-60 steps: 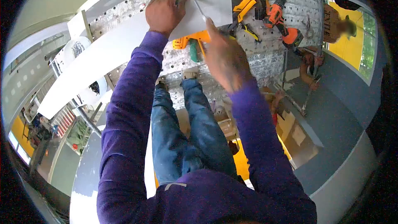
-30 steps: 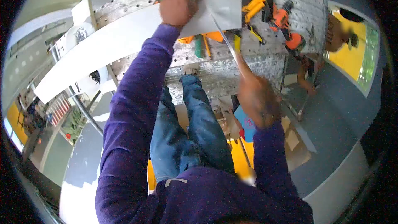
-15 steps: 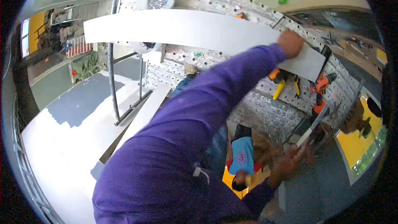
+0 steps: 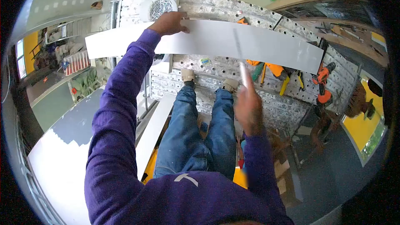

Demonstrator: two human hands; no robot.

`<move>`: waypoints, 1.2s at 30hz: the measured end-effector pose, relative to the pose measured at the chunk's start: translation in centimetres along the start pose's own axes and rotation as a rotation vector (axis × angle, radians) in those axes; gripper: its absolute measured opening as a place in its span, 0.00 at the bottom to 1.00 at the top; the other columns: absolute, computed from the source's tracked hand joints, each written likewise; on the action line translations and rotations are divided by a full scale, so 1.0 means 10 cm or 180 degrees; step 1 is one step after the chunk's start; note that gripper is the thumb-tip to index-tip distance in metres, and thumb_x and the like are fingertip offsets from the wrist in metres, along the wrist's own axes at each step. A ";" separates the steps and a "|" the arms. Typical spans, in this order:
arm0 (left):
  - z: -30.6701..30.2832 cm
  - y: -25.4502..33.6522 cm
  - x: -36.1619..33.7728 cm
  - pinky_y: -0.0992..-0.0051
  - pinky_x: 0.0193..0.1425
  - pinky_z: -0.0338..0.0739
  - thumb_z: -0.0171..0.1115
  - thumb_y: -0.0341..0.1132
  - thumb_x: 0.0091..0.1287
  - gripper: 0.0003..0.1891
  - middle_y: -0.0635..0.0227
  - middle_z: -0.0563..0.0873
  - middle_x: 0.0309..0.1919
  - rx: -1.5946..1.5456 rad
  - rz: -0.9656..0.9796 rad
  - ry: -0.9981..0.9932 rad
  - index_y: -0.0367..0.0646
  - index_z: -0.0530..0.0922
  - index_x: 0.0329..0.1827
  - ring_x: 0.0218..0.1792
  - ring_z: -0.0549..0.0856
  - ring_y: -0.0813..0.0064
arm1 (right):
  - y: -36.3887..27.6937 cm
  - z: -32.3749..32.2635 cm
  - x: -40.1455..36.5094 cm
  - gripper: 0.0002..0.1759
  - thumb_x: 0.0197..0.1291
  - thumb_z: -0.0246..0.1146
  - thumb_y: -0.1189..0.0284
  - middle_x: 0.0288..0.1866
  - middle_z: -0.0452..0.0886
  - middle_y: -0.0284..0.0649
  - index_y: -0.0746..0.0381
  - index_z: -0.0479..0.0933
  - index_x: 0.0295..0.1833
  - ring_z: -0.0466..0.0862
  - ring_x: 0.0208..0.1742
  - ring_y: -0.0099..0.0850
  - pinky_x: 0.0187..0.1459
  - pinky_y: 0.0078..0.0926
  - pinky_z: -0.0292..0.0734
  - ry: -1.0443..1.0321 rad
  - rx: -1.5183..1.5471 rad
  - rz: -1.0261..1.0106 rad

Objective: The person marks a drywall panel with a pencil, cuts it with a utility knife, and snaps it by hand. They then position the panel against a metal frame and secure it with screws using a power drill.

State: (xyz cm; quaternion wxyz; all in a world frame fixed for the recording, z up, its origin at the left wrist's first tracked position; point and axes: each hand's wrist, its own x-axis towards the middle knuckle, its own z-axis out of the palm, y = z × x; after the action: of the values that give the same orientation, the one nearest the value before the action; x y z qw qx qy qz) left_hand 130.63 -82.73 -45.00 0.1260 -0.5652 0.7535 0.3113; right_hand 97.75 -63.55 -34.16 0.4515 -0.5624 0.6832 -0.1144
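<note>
A long white board strip (image 4: 216,37) lies across in front of me. My left hand (image 4: 168,24) is closed over its far edge, left of the middle, beside a white bucket of screws (image 4: 157,7). My right hand (image 4: 250,110) is nearer to me, wrapped round a hand tool (image 4: 243,75) with a pale handle and a long narrow grey blade. The blade points away from me and overlaps the board in this view; motion blurs it.
On the perforated metal platform (image 4: 266,110) lie an orange drill (image 4: 323,79), yellow-handled tools (image 4: 285,85) and a small green-yellow packet (image 4: 204,61). My boots (image 4: 188,75) stand on it. Another person (image 4: 325,127) is at the lower right. White-and-grey sheeting (image 4: 62,162) spreads at left.
My left hand has moved from the board's right part to left of its middle. My right hand has come left and up with the tool, its blade now over the board.
</note>
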 end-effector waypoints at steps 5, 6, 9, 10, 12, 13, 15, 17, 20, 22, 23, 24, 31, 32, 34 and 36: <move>-0.22 0.08 -0.04 0.59 0.54 0.82 0.62 0.29 0.64 0.17 0.55 0.88 0.48 -0.0377 -0.0187 0.0341 0.43 0.80 0.56 0.47 0.88 0.54 | -0.48 0.60 0.55 0.38 0.66 0.52 0.80 0.50 0.82 0.64 0.59 0.49 0.81 0.85 0.45 0.58 0.44 0.50 0.81 0.0154 -0.0218 -0.0250; -0.09 -0.37 0.02 0.63 0.55 0.82 0.59 0.26 0.64 0.18 0.55 0.88 0.49 -0.0314 0.0165 0.0797 0.42 0.78 0.59 0.48 0.88 0.57 | -0.56 0.57 0.58 0.38 0.66 0.52 0.80 0.50 0.81 0.64 0.60 0.50 0.81 0.85 0.46 0.58 0.45 0.50 0.80 0.0132 -0.0114 0.0022; -0.45 -0.91 -0.23 0.70 0.59 0.81 0.55 0.23 0.67 0.21 0.57 0.88 0.50 -0.1902 0.0087 0.1855 0.37 0.76 0.64 0.51 0.88 0.64 | -0.66 0.40 0.68 0.36 0.67 0.52 0.79 0.52 0.80 0.66 0.62 0.51 0.80 0.84 0.48 0.58 0.48 0.50 0.80 0.0519 0.0031 0.0337; -0.54 -1.06 -0.34 0.70 0.60 0.80 0.55 0.23 0.68 0.20 0.57 0.88 0.50 -0.3329 -0.0476 0.1865 0.34 0.75 0.64 0.51 0.88 0.64 | -0.56 0.39 0.70 0.35 0.68 0.51 0.79 0.52 0.80 0.66 0.63 0.52 0.79 0.84 0.48 0.58 0.48 0.50 0.79 0.0889 -0.0041 0.0102; -0.58 -1.46 -0.49 0.67 0.61 0.80 0.54 0.26 0.72 0.19 0.53 0.87 0.51 -0.4131 -0.0196 0.2283 0.30 0.73 0.64 0.52 0.87 0.59 | -0.43 0.31 0.73 0.34 0.69 0.50 0.79 0.51 0.82 0.62 0.63 0.52 0.79 0.85 0.49 0.55 0.49 0.47 0.79 0.1021 -0.0211 0.0167; -0.63 -1.53 -0.55 0.66 0.61 0.80 0.54 0.28 0.73 0.20 0.51 0.86 0.53 -0.4391 -0.0404 0.2503 0.28 0.72 0.65 0.52 0.87 0.58 | -0.47 0.24 0.72 0.34 0.69 0.50 0.79 0.50 0.83 0.61 0.63 0.52 0.79 0.85 0.49 0.55 0.50 0.46 0.79 0.0960 -0.0019 0.0502; -0.75 -1.51 -0.68 0.67 0.60 0.81 0.48 0.24 0.72 0.19 0.50 0.85 0.52 -0.4617 -0.0483 0.2781 0.27 0.73 0.64 0.51 0.87 0.59 | -0.51 0.17 0.72 0.33 0.69 0.49 0.79 0.50 0.83 0.58 0.64 0.53 0.79 0.85 0.49 0.54 0.49 0.46 0.79 0.1005 0.0180 0.0761; -0.72 -1.59 -0.72 0.67 0.59 0.81 0.49 0.25 0.71 0.20 0.50 0.86 0.52 -0.4405 -0.0540 0.2721 0.27 0.72 0.65 0.50 0.87 0.60 | -0.45 0.18 0.68 0.33 0.70 0.49 0.78 0.49 0.84 0.57 0.64 0.53 0.79 0.85 0.49 0.53 0.49 0.46 0.80 0.1210 0.0181 0.0663; -0.64 -1.50 -0.67 0.70 0.57 0.81 0.51 0.27 0.70 0.20 0.51 0.87 0.50 -0.4048 -0.0472 0.2357 0.27 0.74 0.63 0.48 0.88 0.63 | -0.33 0.37 0.57 0.32 0.71 0.50 0.77 0.49 0.84 0.57 0.64 0.53 0.79 0.85 0.48 0.54 0.47 0.46 0.80 0.1262 -0.0255 0.0691; -0.55 -1.31 -0.61 0.74 0.55 0.78 0.52 0.30 0.71 0.17 0.56 0.89 0.45 -0.3348 -0.0585 0.2244 0.27 0.80 0.56 0.46 0.87 0.69 | -0.29 0.56 0.45 0.28 0.71 0.51 0.75 0.49 0.84 0.58 0.64 0.59 0.75 0.85 0.46 0.56 0.45 0.48 0.80 0.1309 -0.0214 0.0672; -0.48 -1.17 -0.62 0.73 0.55 0.78 0.52 0.32 0.73 0.17 0.60 0.89 0.45 -0.2648 -0.0392 0.2189 0.29 0.80 0.56 0.45 0.87 0.71 | -0.40 0.58 0.38 0.25 0.72 0.52 0.73 0.46 0.85 0.56 0.63 0.63 0.73 0.85 0.42 0.57 0.42 0.50 0.80 0.1040 0.0057 0.1139; -0.33 -1.18 -0.54 0.72 0.55 0.78 0.56 0.35 0.73 0.16 0.57 0.89 0.45 -0.2582 -0.0468 0.1964 0.33 0.81 0.56 0.47 0.88 0.67 | -0.34 0.68 0.32 0.23 0.72 0.52 0.72 0.44 0.86 0.54 0.62 0.65 0.70 0.85 0.40 0.57 0.41 0.52 0.79 0.1005 0.0252 0.1170; 0.14 -0.21 -0.42 0.56 0.59 0.74 0.73 0.35 0.59 0.24 0.53 0.83 0.50 -0.0387 0.0880 0.1785 0.42 0.78 0.59 0.54 0.81 0.51 | -0.56 1.12 0.11 0.27 0.71 0.54 0.74 0.45 0.84 0.58 0.61 0.63 0.74 0.86 0.44 0.55 0.45 0.46 0.82 0.0611 0.0011 0.0519; 0.17 -0.10 -0.38 0.56 0.60 0.73 0.73 0.36 0.59 0.26 0.54 0.83 0.52 -0.0165 0.0805 0.1748 0.43 0.77 0.61 0.56 0.80 0.52 | -0.62 1.18 0.16 0.28 0.71 0.54 0.75 0.46 0.84 0.60 0.62 0.62 0.75 0.86 0.44 0.56 0.45 0.47 0.82 0.0743 0.0006 0.0336; 0.22 0.03 -0.32 0.54 0.61 0.72 0.74 0.39 0.58 0.29 0.54 0.82 0.54 -0.0193 0.0534 0.1230 0.43 0.75 0.63 0.58 0.79 0.52 | -0.69 1.19 0.21 0.31 0.70 0.55 0.76 0.48 0.82 0.62 0.63 0.59 0.77 0.85 0.46 0.57 0.47 0.48 0.82 0.0829 0.0009 0.0158; 0.29 -0.02 -0.20 0.53 0.58 0.75 0.77 0.42 0.56 0.34 0.46 0.83 0.52 -0.0311 0.0450 0.0943 0.42 0.74 0.65 0.56 0.80 0.46 | -0.80 1.16 0.34 0.32 0.69 0.54 0.77 0.48 0.82 0.63 0.64 0.57 0.77 0.85 0.47 0.57 0.48 0.48 0.81 0.0729 0.0042 0.0104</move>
State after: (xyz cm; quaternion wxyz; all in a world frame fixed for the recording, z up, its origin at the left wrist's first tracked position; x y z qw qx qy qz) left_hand 131.06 -79.47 -46.20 -0.0362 -0.5559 0.7857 0.2690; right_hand 111.84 -65.12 -37.11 0.3760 -0.5314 0.7387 -0.1750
